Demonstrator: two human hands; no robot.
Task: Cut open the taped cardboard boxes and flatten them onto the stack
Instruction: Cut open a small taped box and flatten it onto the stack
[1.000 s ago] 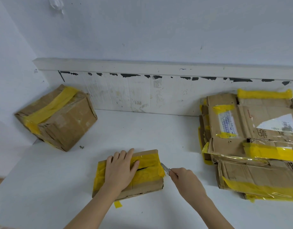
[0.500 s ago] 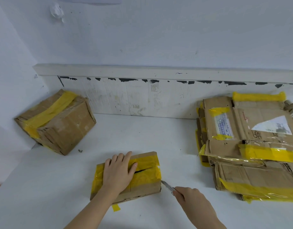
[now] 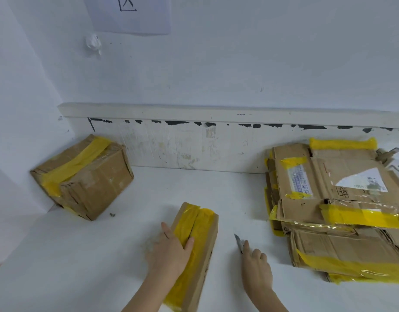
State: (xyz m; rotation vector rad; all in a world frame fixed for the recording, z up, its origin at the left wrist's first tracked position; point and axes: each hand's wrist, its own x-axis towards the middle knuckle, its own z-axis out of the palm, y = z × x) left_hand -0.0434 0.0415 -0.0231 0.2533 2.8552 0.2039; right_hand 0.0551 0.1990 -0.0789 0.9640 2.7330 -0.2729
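Small taped box under the left hand, knife waiting just to its right.

Nearest, at 6 o'clock, the left hand [image 3: 169,251] lies with straight fingers on the small box [image 3: 195,251], thumb resting on its yellow tape; at 5 o'clock the right hand [image 3: 257,264] grips a knife [image 3: 238,242], blade pointing away and clear of the box. The box looks light and thin-walled, so it will probably skid on the smooth table [image 3: 81,266] unless pressed from above; the glossy tape is slick, bare cardboard gives better hold. The seam looks already slit, though blur leaves doubt. Farther off, the stack [image 3: 342,212] lies at 2 o'clock, and a big box [image 3: 83,176], still taped, sits at 10 o'clock.
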